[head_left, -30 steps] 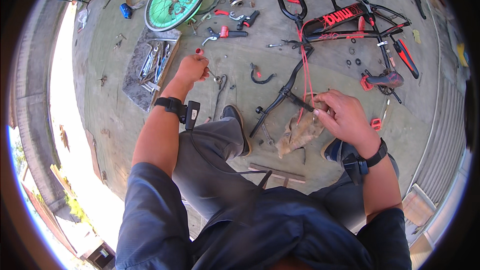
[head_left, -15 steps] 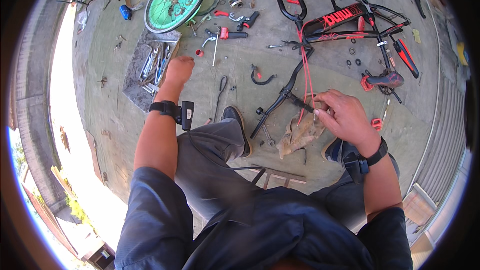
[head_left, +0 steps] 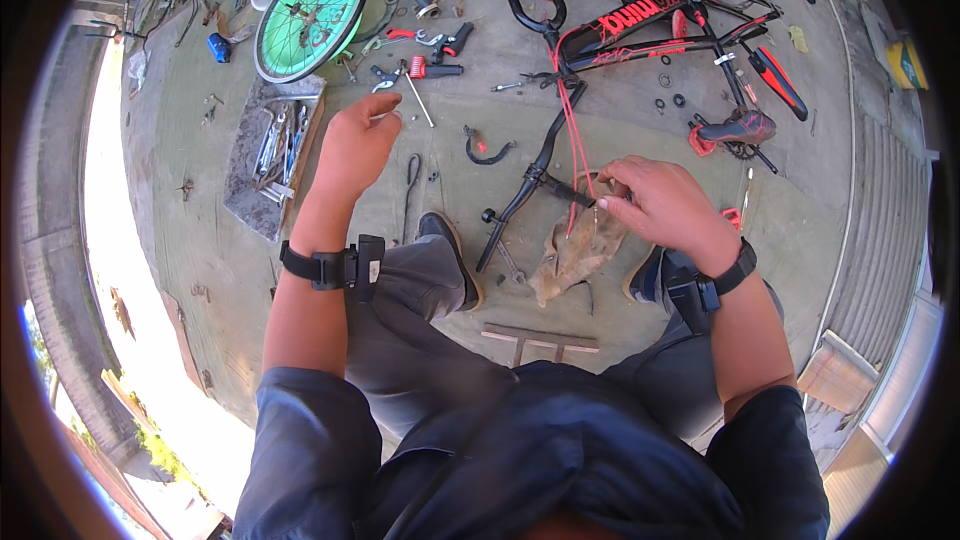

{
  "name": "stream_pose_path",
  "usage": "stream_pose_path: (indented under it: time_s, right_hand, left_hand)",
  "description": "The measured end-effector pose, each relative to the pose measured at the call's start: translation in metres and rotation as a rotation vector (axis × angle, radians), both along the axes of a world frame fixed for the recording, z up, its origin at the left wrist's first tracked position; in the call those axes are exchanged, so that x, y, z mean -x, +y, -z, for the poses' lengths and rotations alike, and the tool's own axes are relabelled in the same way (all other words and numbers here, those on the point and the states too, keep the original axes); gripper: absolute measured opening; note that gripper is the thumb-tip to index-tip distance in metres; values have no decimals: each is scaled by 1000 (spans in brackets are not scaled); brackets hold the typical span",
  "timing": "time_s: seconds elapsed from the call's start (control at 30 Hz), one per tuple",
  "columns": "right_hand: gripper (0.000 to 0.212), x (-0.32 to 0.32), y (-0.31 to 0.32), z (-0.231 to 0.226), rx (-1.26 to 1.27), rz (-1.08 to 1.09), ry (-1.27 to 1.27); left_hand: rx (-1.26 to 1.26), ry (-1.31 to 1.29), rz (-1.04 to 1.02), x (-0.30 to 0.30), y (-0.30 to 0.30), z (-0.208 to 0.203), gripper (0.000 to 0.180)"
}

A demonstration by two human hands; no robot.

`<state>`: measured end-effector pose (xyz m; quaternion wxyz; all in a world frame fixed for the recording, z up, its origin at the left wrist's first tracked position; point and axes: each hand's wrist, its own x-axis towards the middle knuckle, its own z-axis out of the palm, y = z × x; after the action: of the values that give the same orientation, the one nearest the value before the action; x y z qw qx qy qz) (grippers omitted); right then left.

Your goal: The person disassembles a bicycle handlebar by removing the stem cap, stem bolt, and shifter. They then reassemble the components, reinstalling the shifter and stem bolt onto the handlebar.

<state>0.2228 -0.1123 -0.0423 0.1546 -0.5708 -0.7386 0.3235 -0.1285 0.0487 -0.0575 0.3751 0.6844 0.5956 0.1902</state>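
Close to my body on the right, my right hand (head_left: 660, 202) pinches one of two thin red brake cables (head_left: 574, 130) between thumb and fingertips. The cables run down from a black fork and frame, across a black handlebar (head_left: 533, 175) whose right end lies near my fingers. Below that hand is a crumpled tan cloth (head_left: 575, 258). My left hand (head_left: 358, 145) is raised to the right of the tool tray, its fingers stretched forward and apart with nothing visible in them. A red-and-black handlebar grip (head_left: 433, 69) and a metal rod (head_left: 419, 100) lie just beyond it.
A stone-like tray (head_left: 250, 175) holds several wrenches. Behind it leans a green-disc wheel (head_left: 312, 18). The black-and-red bicycle frame (head_left: 640, 30) lies far right, with a saddle (head_left: 740, 128) nearby. A curved black brake arm (head_left: 488, 152) and a wrench (head_left: 511, 262) rest on the mat.
The view has shifted, so the things on the mat appear farther left. My left hand's fingers have straightened, and the small red cap beside it is now out of sight. My right hand still pinches the cable.
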Motion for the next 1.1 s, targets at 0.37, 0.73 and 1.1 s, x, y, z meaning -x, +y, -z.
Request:
stream_pose_path:
  time_s: [0.37, 0.73, 1.1]
  right_hand:
    - [29, -39, -4, 9, 75, 89, -44]
    - [30, -47, -7, 6, 35, 79, -29]
    - [31, -50, -7, 6, 78, 89, -48]
  left_hand:
    - [159, 72, 546, -74, -113, 7, 34]
    - [16, 245, 891, -96, -128, 24, 35]
    - [-8, 273, 925, -99, -128, 18, 34]
